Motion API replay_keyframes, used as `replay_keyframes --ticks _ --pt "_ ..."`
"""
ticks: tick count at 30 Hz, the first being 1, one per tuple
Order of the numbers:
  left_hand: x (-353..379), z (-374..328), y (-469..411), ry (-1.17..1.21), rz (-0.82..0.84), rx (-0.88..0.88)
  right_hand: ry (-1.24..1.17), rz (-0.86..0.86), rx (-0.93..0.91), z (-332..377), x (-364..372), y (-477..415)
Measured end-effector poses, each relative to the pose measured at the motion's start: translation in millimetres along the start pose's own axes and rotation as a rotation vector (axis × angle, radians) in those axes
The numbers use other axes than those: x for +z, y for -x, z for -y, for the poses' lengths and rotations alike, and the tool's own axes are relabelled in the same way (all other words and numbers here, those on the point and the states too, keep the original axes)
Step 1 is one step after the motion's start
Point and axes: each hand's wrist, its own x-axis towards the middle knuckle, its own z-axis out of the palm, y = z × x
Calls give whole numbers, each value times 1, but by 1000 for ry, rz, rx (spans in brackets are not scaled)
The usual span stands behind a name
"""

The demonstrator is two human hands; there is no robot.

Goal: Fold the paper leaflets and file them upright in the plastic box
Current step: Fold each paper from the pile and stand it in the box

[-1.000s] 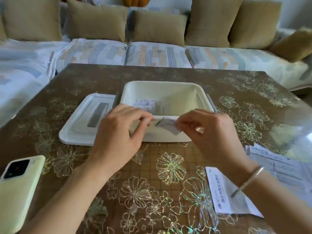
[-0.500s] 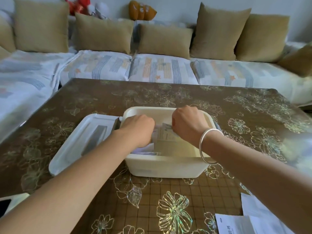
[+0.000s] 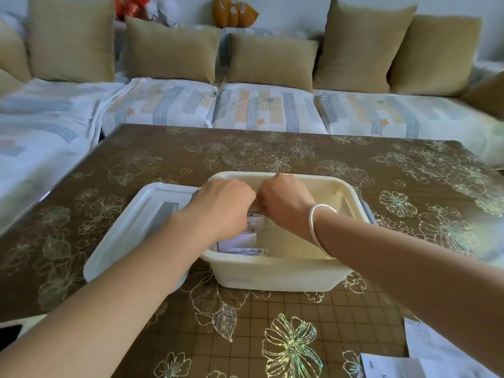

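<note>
Both arms reach forward over the table (image 3: 272, 156), which has a brown cover with shiny flower outlines.

The plastic box (image 3: 272, 275), cream, open-topped, sits mid-table in front of me. Its lid (image 3: 128, 236) lies flat on the table just beside the box's left wall. My left forearm crosses above the lid.

My left hand (image 3: 226, 204) and right hand (image 3: 283, 203) are both down inside the box, over its left half. The backs face up and the knuckles are close together, nearly touching. The fingers curl downward out of sight behind the hands. I cannot tell whether they pinch a leaflet or only press on the stack.

A silver bangle (image 3: 317, 225) sits on my right wrist, above the box's middle.

The folded leaflets (image 3: 252, 237), white with small print, are packed in the box's left part, right under my hands. A few edges show between the hands and against the near wall. Those by the near wall look tilted. The ones under my hands are too covered to judge. The right part of the box floor shows bare cream plastic.

The unfolded leaflets (image 3: 387, 368) lie flat at the near right table edge, well apart from the box.

A pale flat object (image 3: 24, 320) sits at the near left, cut off by the frame.

Beyond the table is a sofa (image 3: 267, 110) with a striped cover and tan cushions (image 3: 169, 50) along its back.
</note>
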Motion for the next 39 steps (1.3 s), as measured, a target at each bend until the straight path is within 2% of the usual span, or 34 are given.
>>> replay_keyframes --ticks 3,7,13,16,19,23,28,30,33,36,39 --pt "-12 16 10 145 -165 0 -60 35 -54 1 4 -4" --pt "-17 33 28 290 -285 -24 -105 72 -112 4 9 -6" --pt "-5 33 43 381 -363 -21 -10 84 -190 6 6 2" --pt "-4 27 49 384 -406 -15 -1 21 -139 4 -2 8" --pt "-5 12 57 423 -470 -6 -149 -84 -16 -7 -28 28" --pt "-5 -29 72 536 -534 57 -523 -311 41 -21 -56 99" --pt "12 -88 97 658 -553 158 -766 -394 210 -44 -40 214" --pt "28 -112 110 717 -492 188 -733 -345 319 -59 -15 249" --pt "62 -147 130 753 -322 224 -522 -98 385 -83 20 279" --pt "91 -174 146 777 -176 224 -335 182 289 -90 27 287" --pt "105 -185 156 772 -106 221 -266 326 217 -84 24 279"
